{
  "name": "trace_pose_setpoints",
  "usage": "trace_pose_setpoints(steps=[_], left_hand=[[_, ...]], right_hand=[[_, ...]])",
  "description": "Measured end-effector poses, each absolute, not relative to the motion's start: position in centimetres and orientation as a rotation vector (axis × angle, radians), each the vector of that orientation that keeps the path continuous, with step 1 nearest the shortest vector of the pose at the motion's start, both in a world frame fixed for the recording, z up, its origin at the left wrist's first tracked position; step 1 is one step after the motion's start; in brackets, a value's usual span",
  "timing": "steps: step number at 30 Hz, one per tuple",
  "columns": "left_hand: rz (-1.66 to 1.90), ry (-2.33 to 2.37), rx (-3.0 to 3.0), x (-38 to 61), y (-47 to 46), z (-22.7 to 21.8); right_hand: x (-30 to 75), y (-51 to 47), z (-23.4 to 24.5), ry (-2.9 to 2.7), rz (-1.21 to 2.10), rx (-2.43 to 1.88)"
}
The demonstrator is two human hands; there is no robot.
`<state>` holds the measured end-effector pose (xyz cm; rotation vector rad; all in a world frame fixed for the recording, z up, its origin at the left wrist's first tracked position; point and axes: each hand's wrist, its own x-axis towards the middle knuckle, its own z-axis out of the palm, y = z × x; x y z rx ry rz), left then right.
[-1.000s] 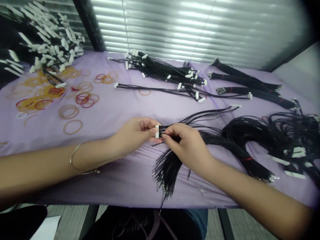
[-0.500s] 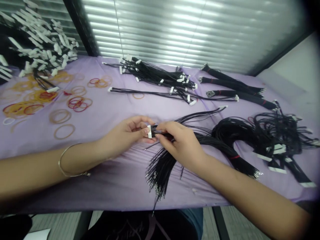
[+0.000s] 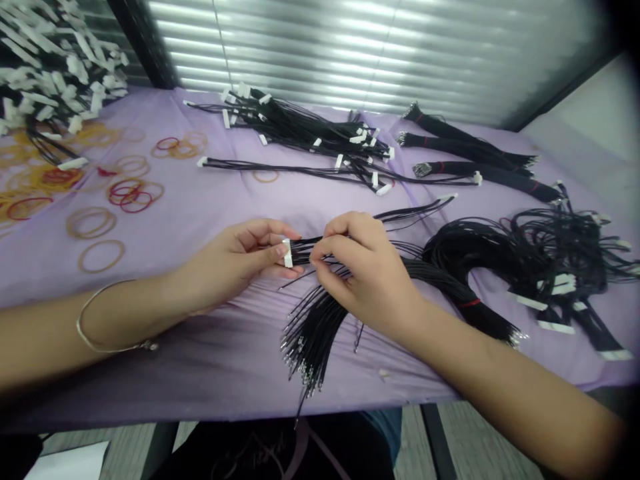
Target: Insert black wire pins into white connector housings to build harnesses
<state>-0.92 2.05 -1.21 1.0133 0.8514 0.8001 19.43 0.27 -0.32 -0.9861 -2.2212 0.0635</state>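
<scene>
Between the thumb and fingers of my left hand (image 3: 250,252) is a white connector (image 3: 287,253) with several black wires running out of it to the right. My right hand (image 3: 363,267) is closed over those wires, thumb and index finger pinched together just right of the connector. Exactly which wire the pinch holds is hidden. Under my right hand spreads a loose bundle of black wires (image 3: 315,340) with bare metal terminals at its near end. Further right, a bundle bound with a red band (image 3: 470,303) lies on the table.
Rubber bands (image 3: 95,223) lie scattered at left, by a heap of white-ended cables (image 3: 55,67). Finished-looking wire harnesses (image 3: 300,133) lie at the back, tied wire bundles (image 3: 465,147) at back right. More connectors and cables (image 3: 560,287) sit at right on the purple cloth (image 3: 210,373).
The view has shifted slightly, so most things appear further left and higher. My right hand has drawn back a little from the connector, exposing more wire; my left hand still holds the connector.
</scene>
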Motion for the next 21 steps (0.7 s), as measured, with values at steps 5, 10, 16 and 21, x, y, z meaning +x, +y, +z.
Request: trace_pose_setpoints(steps=[5, 10, 16, 21], left_hand=[[0.812, 0.857, 0.997, -0.85, 2.04, -1.03], [0.775, 0.858, 1.01, -1.04, 2.05, -1.43], [0.754, 0.841, 1.059, -1.21, 2.11, -1.54], [0.771, 0.844, 1.085, -1.02, 1.95, -1.08]], right_hand=[[19.32, 0.2, -0.47, -2.23, 0.126, -1.092], [19.46, 0.32, -0.29, -2.207, 0.193, -1.089], [19.41, 0.5, -0.61, -2.217, 0.212, -1.108], [19.41, 0.63, -0.26, -2.24, 0.327, -1.148]])
